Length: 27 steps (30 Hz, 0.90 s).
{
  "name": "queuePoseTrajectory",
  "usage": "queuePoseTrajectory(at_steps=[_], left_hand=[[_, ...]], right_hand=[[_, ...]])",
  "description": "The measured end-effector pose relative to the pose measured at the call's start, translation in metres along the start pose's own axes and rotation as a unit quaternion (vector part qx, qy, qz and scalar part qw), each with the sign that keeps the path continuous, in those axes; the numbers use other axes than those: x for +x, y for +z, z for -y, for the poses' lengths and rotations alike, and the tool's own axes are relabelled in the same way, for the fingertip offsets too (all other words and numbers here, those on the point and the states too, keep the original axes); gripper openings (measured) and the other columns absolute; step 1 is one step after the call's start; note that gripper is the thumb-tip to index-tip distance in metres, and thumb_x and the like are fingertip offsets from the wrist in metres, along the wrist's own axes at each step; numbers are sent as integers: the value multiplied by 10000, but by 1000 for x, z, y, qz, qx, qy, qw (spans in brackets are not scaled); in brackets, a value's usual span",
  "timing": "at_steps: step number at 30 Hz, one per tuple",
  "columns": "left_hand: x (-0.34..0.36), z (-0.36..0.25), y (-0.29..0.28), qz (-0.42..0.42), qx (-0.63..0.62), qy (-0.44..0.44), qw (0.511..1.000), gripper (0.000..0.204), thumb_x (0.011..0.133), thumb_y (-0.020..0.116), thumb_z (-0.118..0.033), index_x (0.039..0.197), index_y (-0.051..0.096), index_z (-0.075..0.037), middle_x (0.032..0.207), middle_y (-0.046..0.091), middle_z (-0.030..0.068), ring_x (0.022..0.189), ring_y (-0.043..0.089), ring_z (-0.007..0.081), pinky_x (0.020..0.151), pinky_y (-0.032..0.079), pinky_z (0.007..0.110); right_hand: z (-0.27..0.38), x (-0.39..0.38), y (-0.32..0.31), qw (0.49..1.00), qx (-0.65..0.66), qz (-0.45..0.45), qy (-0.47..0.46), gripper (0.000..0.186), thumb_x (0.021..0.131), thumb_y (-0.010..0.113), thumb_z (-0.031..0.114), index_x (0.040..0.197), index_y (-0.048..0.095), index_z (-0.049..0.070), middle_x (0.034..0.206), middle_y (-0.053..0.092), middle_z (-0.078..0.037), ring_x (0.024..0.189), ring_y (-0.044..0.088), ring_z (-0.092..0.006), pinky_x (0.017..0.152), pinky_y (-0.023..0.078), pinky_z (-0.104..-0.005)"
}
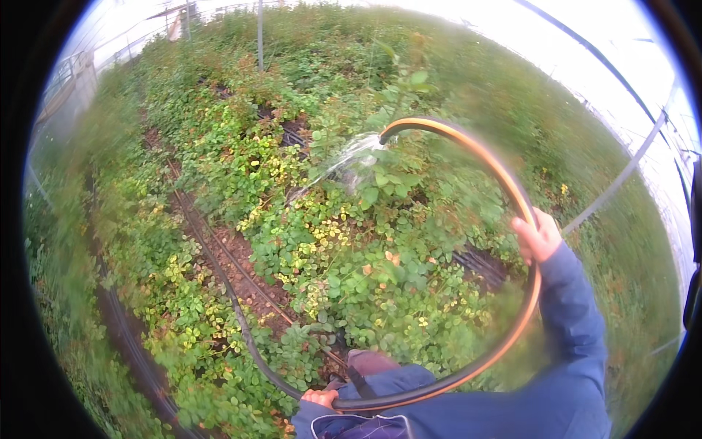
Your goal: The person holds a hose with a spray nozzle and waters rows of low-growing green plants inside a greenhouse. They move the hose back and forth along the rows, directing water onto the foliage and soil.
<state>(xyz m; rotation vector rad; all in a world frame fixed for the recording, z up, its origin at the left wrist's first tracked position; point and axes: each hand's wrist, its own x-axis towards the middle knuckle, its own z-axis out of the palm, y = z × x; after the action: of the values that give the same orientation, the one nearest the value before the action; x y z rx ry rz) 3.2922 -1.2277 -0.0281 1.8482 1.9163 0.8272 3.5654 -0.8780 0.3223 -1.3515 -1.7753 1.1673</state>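
Observation:
A black hose with an orange stripe [468, 145] curves in a big loop, its open end near the middle of the view spraying water [356, 154] down to the left over leafy plants [387, 183]. My right hand [539, 235] is closed round the loop at the right, arm raised in a blue sleeve. My left hand [319, 397] grips the same hose low at the bottom centre, near my body; from there a duller length of hose runs up and left across the plants.
Dense plants, some yellowing, fill the greenhouse. Dark irrigation lines [121, 333] and thinner pipes [248, 272] run along soil strips at left; more lines [479, 267] lie between plants at right. Metal posts [260, 33] and diagonal bars [621, 179] stand among the plants and along the pale plastic sides.

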Motion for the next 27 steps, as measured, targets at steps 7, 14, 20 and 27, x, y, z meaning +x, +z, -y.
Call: queuePoseTrajectory(at_steps=[7,14,20,27], left_hand=[[-33,-8,21,-6,-34,17,999,262,473,703,-282,691,623,-163,677,635,34,667,580,274,695,426,380],[-31,-19,27,-25,-13,83,996,295,521,691,-263,763,585,-130,651,575,48,627,568,252,629,408,396],[-8,-46,22,37,30,-66,997,238,488,708,-297,661,612,-164,592,577,61,658,569,297,642,422,399],[26,-98,40,164,76,-171,968,476,596,737,-313,1047,659,-180,852,670,120,809,630,321,778,498,428]], right_hand=[[-6,-102,-36,997,27,-69,39,185,889,569,178,958,443,62,525,383,32,352,364,-57,312,326,-220],[-38,-104,-67,993,52,-86,65,188,888,568,206,912,434,77,527,373,36,361,356,-54,322,335,-219],[-89,-33,-84,991,71,-92,64,195,870,578,190,926,448,55,534,382,44,373,366,-54,318,341,-223],[-145,59,-114,954,253,26,159,193,790,640,200,820,518,53,565,497,-25,375,465,-141,307,375,-302]])
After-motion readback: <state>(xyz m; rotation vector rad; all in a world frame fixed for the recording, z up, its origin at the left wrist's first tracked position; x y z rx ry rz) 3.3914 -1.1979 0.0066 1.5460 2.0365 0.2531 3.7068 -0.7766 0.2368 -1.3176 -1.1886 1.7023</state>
